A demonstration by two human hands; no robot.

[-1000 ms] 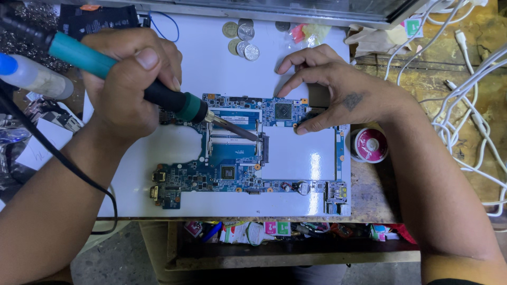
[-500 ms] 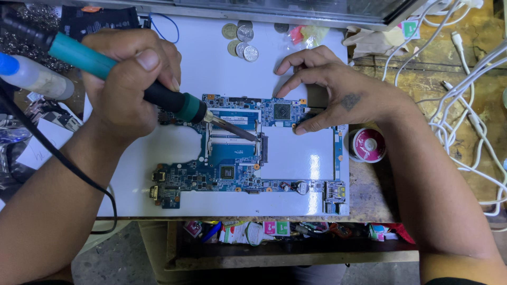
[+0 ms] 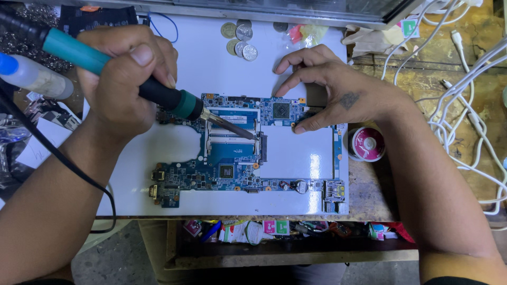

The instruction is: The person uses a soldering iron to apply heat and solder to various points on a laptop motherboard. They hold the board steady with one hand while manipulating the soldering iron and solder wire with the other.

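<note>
Blue circuit board [image 3: 232,158] flat on a white sheet [image 3: 211,68] on the bench [image 3: 369,195], in the middle of the view. Left hand [image 3: 124,84] closed fully around a soldering iron [image 3: 158,95] with teal and black handle, metal tip slanted down onto the board near the long slots. Right hand [image 3: 330,89] open and empty, fingers spread, fingertips pressing on the upper right edge of the board, thumb low on the same edge. A few coins [image 3: 240,39] above the board. Pink solder spool [image 3: 367,143] just beside the right wrist. White cables [image 3: 470,105] at far right.
</note>
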